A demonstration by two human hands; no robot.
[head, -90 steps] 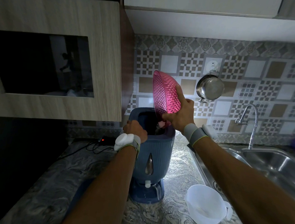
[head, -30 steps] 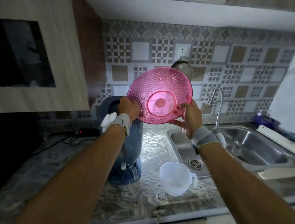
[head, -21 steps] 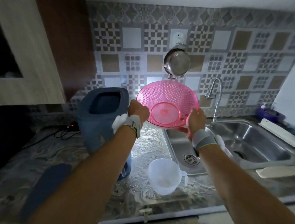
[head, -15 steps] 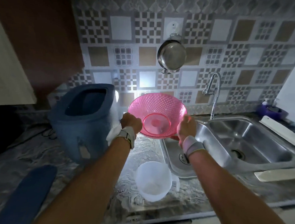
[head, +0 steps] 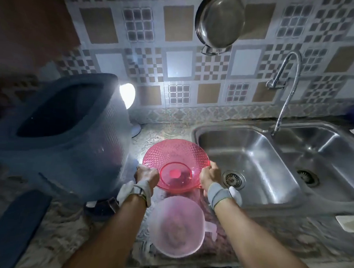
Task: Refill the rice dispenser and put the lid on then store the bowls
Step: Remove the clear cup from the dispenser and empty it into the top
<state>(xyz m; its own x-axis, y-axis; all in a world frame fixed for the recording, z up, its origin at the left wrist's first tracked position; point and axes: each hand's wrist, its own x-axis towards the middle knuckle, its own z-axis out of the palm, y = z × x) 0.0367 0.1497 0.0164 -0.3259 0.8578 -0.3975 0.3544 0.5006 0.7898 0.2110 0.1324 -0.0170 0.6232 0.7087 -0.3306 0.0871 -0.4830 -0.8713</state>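
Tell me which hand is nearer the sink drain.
Right. The right hand, gripping the pink bowl, sits just beside the sink drain; the left hand is across the bowl.

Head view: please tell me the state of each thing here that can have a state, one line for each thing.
pink bowl: upright, empty, gripped at both rims.
left hand: curled on the bowl's left rim.
right hand: curled on the bowl's right rim.
rice dispenser: top open, lid not on.
dark blue lid: lying flat on the counter.
white bowl: upright on the counter.
tap: no water running.
lamp: lit.
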